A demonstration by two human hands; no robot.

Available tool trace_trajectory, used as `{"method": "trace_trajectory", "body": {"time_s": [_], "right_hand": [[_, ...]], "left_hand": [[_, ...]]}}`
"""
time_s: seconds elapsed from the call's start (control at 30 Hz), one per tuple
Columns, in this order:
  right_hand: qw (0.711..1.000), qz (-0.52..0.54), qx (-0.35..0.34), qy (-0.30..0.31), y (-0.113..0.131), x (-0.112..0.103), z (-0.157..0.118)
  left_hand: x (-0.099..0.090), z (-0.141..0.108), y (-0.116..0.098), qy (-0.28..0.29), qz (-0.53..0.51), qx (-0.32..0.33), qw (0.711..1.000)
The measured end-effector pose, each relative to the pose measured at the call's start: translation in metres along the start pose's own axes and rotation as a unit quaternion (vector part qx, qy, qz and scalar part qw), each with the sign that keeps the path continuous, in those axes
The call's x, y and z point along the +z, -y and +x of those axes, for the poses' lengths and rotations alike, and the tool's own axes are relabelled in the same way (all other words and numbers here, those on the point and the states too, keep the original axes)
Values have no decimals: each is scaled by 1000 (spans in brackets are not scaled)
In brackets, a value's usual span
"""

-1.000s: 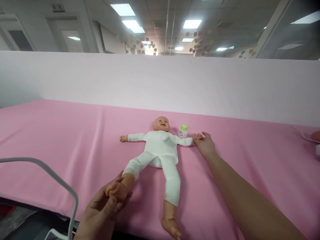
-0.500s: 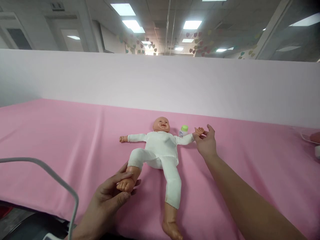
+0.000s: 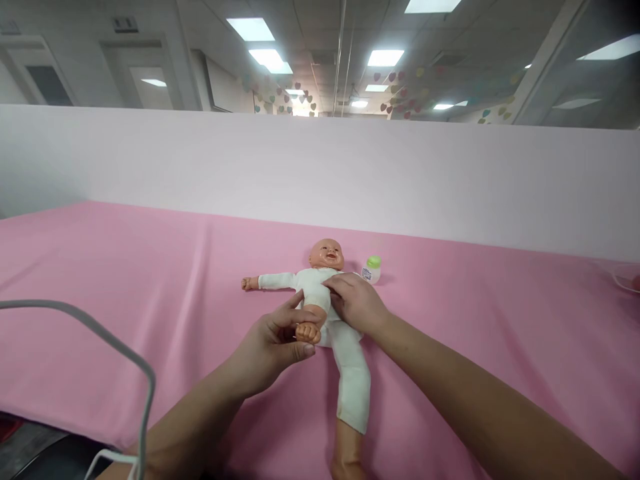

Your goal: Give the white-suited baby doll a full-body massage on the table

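A baby doll (image 3: 345, 353) in a white suit lies on its back on a pink cloth (image 3: 165, 267), its head away from me. My left hand (image 3: 280, 340) is closed round the doll's foot on the left side, with that leg bent up over its belly. Over the doll's chest, beside the raised leg, is my right hand (image 3: 357, 300); its fingers bend inward and hide the doll's arm on the right. One doll arm stretches out to the left. The other leg lies straight toward me.
A small bottle with a green cap (image 3: 371, 269) stands right of the doll's head. A grey cable (image 3: 115, 347) curves at the lower left. A white wall panel (image 3: 320, 173) rises behind the cloth. At the far right edge is a clear container (image 3: 625, 280).
My left hand has pushed the doll's foot up and right, bending the leg over the belly. My right hand has moved left from the doll's outstretched hand to its chest.
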State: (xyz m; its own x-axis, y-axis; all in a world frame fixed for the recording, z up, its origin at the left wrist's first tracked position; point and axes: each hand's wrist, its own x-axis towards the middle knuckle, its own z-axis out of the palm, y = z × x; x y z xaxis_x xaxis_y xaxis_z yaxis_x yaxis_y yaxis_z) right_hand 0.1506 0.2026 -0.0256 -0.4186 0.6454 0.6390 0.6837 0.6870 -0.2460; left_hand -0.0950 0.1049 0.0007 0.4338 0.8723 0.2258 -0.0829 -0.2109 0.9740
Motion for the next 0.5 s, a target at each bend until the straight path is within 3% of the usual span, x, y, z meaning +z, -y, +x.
{"method": "trace_trajectory", "body": {"time_s": [0.07,0.17,0.33,0.5], "right_hand": [[999,-1,-42,14,6,7,-2],[999,-11,-38,11,9,13,-9],[996,-28,66,-54,6,20,-19],[981,15,178,-73,-11,6,-9]], "left_hand": [[0,4,4,-1,-19,-4,1000],[1,7,9,-4,-42,1,999],[4,1,5,-28,-24,19,999],[6,-31,-6,-44,-14,-27,999]]}}
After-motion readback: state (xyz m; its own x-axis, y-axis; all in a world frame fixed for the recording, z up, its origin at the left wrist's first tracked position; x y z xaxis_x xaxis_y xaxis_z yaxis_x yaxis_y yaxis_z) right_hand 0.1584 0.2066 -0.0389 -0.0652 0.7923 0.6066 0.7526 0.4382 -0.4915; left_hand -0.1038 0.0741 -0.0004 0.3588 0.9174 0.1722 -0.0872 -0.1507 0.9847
